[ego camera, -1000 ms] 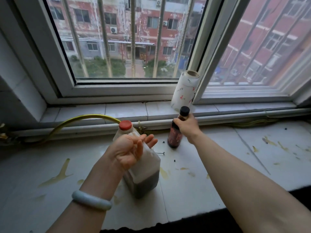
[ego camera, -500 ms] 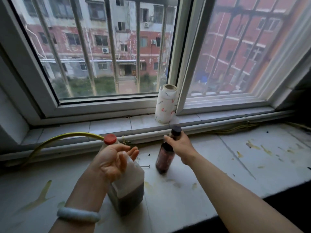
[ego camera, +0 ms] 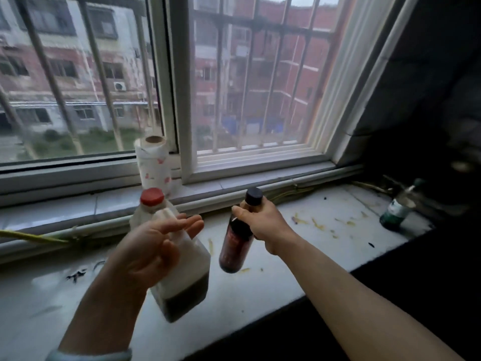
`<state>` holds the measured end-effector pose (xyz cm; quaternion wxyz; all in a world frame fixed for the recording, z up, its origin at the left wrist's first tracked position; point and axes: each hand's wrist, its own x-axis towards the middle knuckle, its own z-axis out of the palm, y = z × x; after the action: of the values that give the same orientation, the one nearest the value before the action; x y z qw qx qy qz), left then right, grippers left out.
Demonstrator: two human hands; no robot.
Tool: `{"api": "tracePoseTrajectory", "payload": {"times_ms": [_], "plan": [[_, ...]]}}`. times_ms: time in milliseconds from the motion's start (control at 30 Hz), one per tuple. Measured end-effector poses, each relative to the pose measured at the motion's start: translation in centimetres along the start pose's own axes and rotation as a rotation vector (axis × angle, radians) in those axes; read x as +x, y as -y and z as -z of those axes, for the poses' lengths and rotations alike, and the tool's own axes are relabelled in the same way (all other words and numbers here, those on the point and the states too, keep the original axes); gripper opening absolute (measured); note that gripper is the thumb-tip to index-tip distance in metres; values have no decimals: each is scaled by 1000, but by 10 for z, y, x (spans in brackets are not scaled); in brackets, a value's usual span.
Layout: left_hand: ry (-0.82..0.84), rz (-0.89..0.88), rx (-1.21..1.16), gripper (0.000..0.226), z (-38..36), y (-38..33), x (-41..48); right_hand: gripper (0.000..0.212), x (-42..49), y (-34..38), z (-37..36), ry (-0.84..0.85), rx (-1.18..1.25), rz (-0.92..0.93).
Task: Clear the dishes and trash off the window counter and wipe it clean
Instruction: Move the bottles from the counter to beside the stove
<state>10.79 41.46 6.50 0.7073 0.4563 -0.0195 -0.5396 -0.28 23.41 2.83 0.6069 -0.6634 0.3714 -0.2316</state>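
Observation:
My left hand (ego camera: 153,246) grips the handle of a white plastic jug (ego camera: 182,277) with a red cap and a little dark liquid at the bottom. The jug hangs tilted above the white window counter (ego camera: 260,285). My right hand (ego camera: 263,222) is closed round the neck of a dark sauce bottle (ego camera: 235,243) with a black cap, also lifted off the counter. Yellowish stains (ego camera: 317,222) and dark specks mark the counter top.
A patterned paper towel roll (ego camera: 153,162) stands on the raised sill against the window frame. A green glass bottle (ego camera: 395,207) stands at the counter's far right by the dark wall. A yellow hose (ego camera: 33,237) runs along the left back edge.
Both hands have lifted the jug and the dark bottle off the counter and drawn them nearer. My view has swung right, bringing the green bottle into sight.

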Motion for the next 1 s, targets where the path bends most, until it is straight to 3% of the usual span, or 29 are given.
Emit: {"api": "tracePoseTrajectory", "payload": {"times_ms": [267, 500, 1000], "plan": [[203, 35, 46, 48, -125, 84, 49, 16, -3, -1, 153, -150, -101, 25], [330, 69, 137, 28, -227, 115, 115, 22, 33, -2, 255, -322, -160, -15], [535, 214, 370, 25, -429, 155, 348, 21, 137, -20, 421, -541, -149, -204]]}}
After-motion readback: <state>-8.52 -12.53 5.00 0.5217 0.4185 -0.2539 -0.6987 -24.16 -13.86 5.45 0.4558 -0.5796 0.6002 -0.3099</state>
